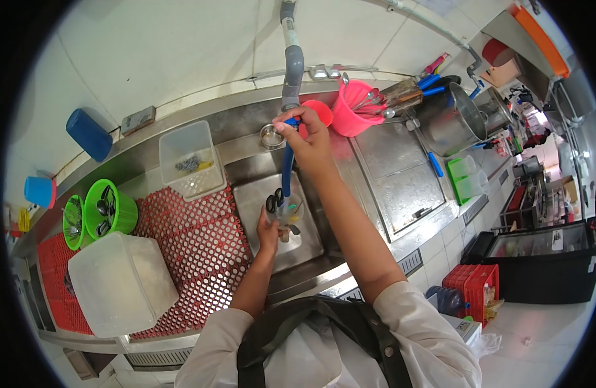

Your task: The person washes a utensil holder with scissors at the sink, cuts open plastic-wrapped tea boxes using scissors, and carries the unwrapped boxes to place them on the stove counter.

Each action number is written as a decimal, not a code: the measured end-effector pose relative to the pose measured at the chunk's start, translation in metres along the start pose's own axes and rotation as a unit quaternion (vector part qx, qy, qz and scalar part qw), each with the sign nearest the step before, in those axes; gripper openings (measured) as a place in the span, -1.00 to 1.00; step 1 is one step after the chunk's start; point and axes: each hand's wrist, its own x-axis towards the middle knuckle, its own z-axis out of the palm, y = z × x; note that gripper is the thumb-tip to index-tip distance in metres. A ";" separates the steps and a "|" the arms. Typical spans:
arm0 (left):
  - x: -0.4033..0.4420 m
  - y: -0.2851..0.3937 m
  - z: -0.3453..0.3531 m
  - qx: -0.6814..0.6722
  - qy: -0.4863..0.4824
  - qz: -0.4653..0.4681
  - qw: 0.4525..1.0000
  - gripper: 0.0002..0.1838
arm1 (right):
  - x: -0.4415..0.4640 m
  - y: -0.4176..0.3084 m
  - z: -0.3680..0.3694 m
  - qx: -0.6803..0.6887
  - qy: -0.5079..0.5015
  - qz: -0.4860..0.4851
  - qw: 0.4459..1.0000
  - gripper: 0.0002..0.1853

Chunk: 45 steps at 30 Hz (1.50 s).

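While the right hand (pixel 305 137) is closed around the blue tap handle (pixel 292 121) at the far side of a steel sink (pixel 299 249), the left hand (pixel 268 235) is wrapped around a small bundle of utensils (pixel 277 207), held over the middle of the basin. Black loops like scissor handles stick up from this bundle; its other pieces are too small to make out. A blue hose (pixel 287 169) hangs from the tap, its lower end just above the bundle, and a grey pipe (pixel 294 66) rises along the tiled wall behind. Near the tap, on the far ledge, are a small metal bowl (pixel 272 137) to its left and a pink cup (pixel 321 112) to its right. Farther right, a pink bucket (pixel 349 120) holds spoons and other utensils, and a large metal pot (pixel 448 121) lies tilted beyond it. To the left of the sink, a red mat (pixel 194 226) full of holes covers the counter. On its far part sits a clear tub (pixel 183 139) with a grey and yellow item inside; toward the near left are a large whitish box (pixel 120 284) and two green baskets (pixel 126 218) of cutlery.
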 end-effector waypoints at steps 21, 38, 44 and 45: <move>-0.189 0.131 0.097 0.124 -0.100 -0.019 0.987 -0.29 | -0.268 -0.044 -0.253 -0.188 0.126 0.184 0.957 -0.55; -0.321 -0.141 0.583 0.215 -0.422 -0.210 0.855 -0.25 | -0.839 -0.073 -0.655 -0.212 0.158 0.793 0.549 -0.27; -0.338 -0.232 0.734 0.174 -0.454 -0.293 0.823 -0.23 | -0.775 -0.056 -0.829 -0.136 0.306 0.586 0.738 -0.50; -0.339 -0.243 0.760 0.175 -0.440 -0.291 0.832 -0.25 | -0.767 -0.045 -0.856 -0.193 0.282 0.538 0.771 -0.54</move>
